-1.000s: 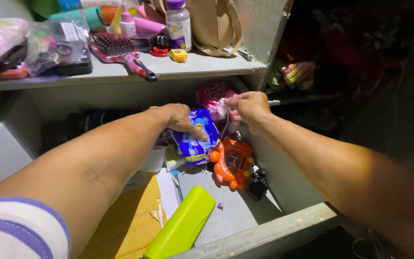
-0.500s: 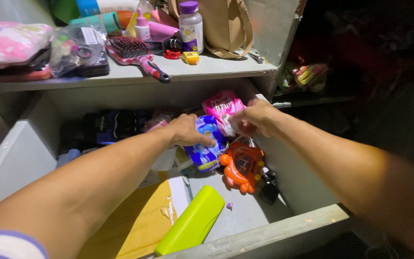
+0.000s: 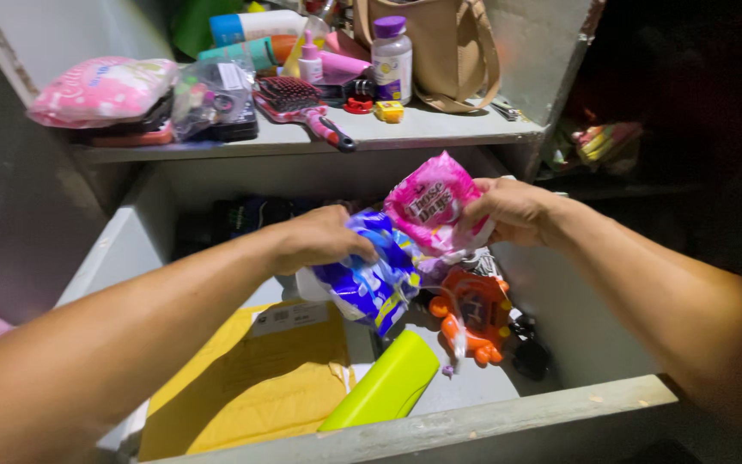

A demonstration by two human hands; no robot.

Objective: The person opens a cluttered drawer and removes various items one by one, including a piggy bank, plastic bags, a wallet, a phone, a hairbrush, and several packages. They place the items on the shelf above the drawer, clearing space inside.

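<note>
The left hand was closed over the top of a crinkly blue-and-white plastic packet, holding it lifted above the open grey drawer. The right hand gripped the edge of a glossy pink plastic pouch, raised just beside the blue packet and touching it. Under them lay an orange plastic toy on the drawer floor, with a lime-green oblong case near the front edge and a yellow padded envelope to its left. On the shelf above sat a red-handled hairbrush, a white bottle with a purple cap and a tan bag.
</note>
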